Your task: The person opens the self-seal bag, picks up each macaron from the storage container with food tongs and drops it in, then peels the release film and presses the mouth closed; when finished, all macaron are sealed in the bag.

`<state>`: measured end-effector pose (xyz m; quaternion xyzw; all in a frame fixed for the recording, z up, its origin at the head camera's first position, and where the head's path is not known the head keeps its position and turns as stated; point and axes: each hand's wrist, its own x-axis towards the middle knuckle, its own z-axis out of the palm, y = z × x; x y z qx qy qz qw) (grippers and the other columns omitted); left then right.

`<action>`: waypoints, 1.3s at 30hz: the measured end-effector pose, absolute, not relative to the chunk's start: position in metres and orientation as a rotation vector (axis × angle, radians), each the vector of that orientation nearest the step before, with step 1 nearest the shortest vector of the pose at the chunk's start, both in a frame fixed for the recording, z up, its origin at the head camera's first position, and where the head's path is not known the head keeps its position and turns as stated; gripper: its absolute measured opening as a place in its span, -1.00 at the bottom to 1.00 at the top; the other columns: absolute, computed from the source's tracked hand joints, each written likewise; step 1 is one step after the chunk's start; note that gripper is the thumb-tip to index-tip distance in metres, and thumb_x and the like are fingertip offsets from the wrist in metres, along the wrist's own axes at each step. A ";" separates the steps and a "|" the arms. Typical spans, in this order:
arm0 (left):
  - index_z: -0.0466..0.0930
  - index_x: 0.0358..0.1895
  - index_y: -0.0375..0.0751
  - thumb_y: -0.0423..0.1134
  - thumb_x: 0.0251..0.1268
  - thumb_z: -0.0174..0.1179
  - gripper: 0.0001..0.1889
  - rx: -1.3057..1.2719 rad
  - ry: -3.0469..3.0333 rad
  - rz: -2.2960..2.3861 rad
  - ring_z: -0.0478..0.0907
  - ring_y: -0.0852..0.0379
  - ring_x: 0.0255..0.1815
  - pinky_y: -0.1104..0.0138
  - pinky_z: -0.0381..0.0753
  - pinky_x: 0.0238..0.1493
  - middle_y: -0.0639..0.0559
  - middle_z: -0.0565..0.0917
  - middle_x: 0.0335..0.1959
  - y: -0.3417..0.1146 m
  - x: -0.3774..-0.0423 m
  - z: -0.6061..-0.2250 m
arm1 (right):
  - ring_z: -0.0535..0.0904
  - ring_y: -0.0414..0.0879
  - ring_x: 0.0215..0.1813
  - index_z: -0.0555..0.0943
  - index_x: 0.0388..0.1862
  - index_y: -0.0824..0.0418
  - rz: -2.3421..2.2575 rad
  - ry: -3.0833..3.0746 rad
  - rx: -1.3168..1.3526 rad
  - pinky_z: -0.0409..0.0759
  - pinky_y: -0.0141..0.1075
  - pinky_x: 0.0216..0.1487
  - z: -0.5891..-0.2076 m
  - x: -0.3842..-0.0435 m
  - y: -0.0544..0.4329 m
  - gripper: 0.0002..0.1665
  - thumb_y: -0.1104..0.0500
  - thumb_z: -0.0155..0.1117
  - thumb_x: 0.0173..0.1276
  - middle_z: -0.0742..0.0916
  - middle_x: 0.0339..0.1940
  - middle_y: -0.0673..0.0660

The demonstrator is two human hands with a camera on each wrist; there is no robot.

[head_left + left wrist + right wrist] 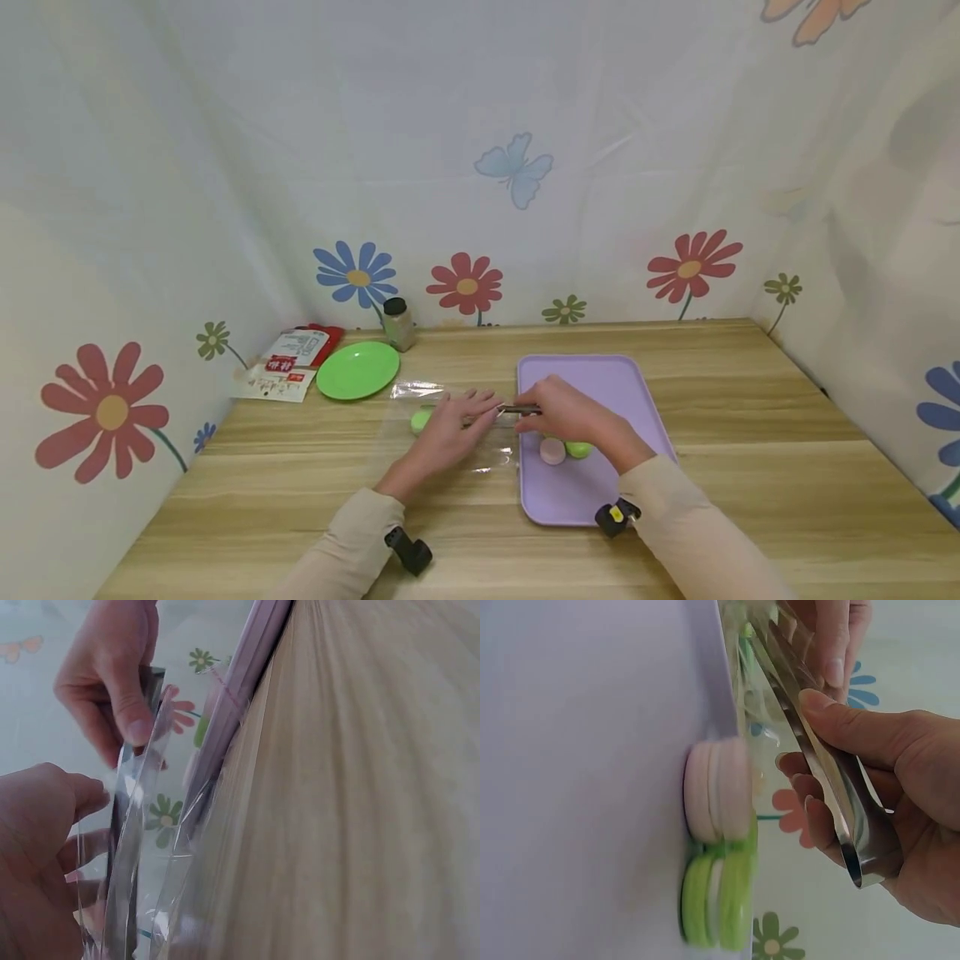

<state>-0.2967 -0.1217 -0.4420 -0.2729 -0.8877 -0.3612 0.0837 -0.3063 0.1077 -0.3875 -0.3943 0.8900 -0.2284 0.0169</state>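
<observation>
Metal tongs (832,772) are gripped in my right hand (562,410), over the left edge of the lilac tray (600,375). Their tips point left into a clear plastic bag (161,900) lying on the table. Over the bag, my left hand (450,429) spreads its fingers along the film beside the tongs. A green macaron (421,422) shows at the bag's left part, partly covered by that hand. Below my right hand, a pink macaron (717,791) and a green macaron (718,900) stand on the tray, with more green just behind the pink one.
At the back left lie a green plate (357,370) and a red-and-white packet (288,364). A jar with a black lid (399,325) stands beside the plate. A flowered cloth (600,208) hangs behind the wooden table (735,467).
</observation>
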 end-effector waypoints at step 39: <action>0.68 0.18 -0.14 -0.14 0.49 0.17 -0.68 -0.753 -2.573 -1.113 0.37 -0.24 0.41 -0.32 -0.08 0.45 -0.13 0.60 0.25 -0.123 -0.299 -0.440 | 0.46 -0.15 -0.49 0.81 -0.24 0.21 -0.653 2.921 -0.674 0.47 -0.31 -0.46 -0.362 -0.298 0.283 -0.65 -0.02 0.58 0.14 0.68 -0.55 -0.08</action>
